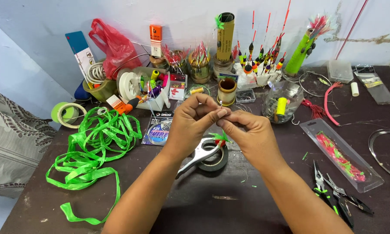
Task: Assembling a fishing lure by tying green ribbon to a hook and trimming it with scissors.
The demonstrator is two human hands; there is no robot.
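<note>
My left hand (194, 121) and my right hand (249, 134) meet above the middle of the dark table (247, 203), fingertips pinched together on a small fishing lure (221, 138). Its green and red tuft hangs just below my right thumb. Any hook or line between the fingertips is too fine to make out. Under my hands lie silver scissors (199, 155) and a black tape roll (216, 161).
A tangle of green plastic ribbon (95, 147) covers the left side. Pliers (333, 193) and a clear packet of red-green lures (340, 156) lie at right. Floats, jars, spools and a red bag (114, 45) crowd the back edge by the wall.
</note>
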